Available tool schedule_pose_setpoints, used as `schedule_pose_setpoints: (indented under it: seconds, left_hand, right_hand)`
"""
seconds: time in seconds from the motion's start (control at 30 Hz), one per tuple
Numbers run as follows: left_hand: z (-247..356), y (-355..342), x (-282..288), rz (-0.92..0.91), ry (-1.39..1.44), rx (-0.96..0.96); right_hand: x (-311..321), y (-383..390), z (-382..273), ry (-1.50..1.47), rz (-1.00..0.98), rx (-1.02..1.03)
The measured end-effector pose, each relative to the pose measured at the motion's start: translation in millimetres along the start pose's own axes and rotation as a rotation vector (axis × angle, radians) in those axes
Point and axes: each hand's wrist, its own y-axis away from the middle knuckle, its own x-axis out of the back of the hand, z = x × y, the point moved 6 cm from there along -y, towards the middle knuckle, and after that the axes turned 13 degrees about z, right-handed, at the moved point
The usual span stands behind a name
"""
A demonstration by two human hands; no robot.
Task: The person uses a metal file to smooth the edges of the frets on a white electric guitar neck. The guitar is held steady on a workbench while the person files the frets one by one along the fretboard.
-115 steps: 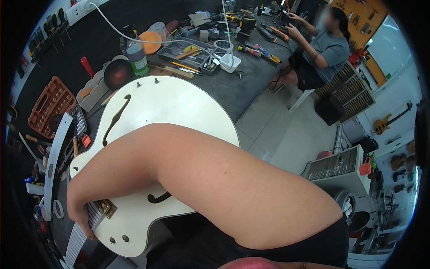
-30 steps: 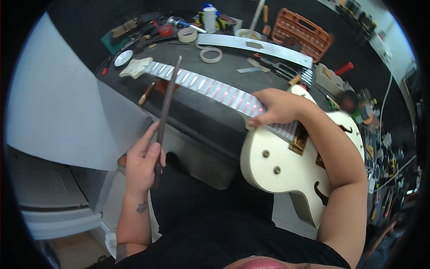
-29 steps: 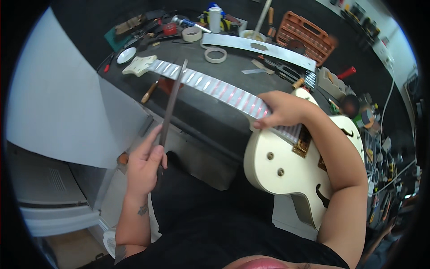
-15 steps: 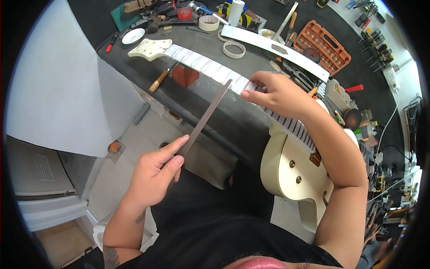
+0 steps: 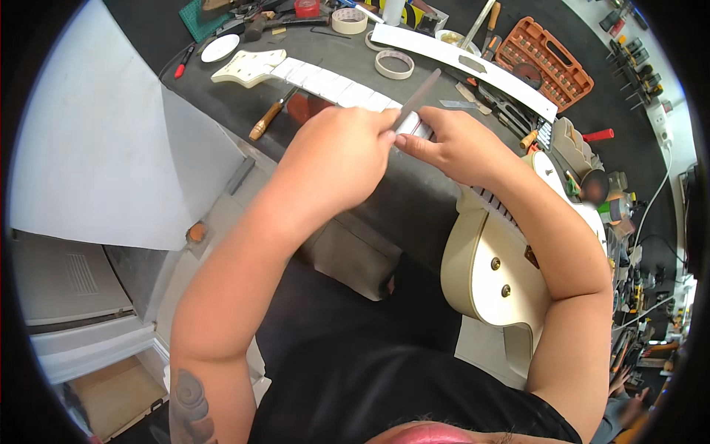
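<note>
Guitar neck (image 5: 325, 78) lies on the dark workbench (image 5: 414, 200); both hands (image 5: 336, 159) pinch a flat file (image 5: 416, 100).

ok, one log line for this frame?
left hand: grips file | right hand: on file, over guitar neck | guitar body: overhanging bench

Both forearms reach forward and converge. Left hand (image 5: 336, 159) curled, knuckles up, fingertips pinched together at its right edge. Right hand (image 5: 458, 144) palm down, fingers bent, meeting the left hand's fingertips. Right elbow bent sharply.
</note>
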Motion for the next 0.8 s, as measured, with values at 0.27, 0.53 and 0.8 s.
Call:
schedule_pose_setpoints:
  seconds: [0.27,0.53,0.8]
  left_hand:
    - [-19,134,52,0.083,-0.041,0.118]
    - [-3,-2,-4,0.088,-0.121,-0.046]
    - [-2,120,50,0.028,-0.181,0.050]
  right_hand:
    - [0,3,0,0.069,-0.003,-0.014]
    - [-4,0,-6,0.017,0.040,0.051]
    - [-5,4,5,0.094,0.014,-0.032]
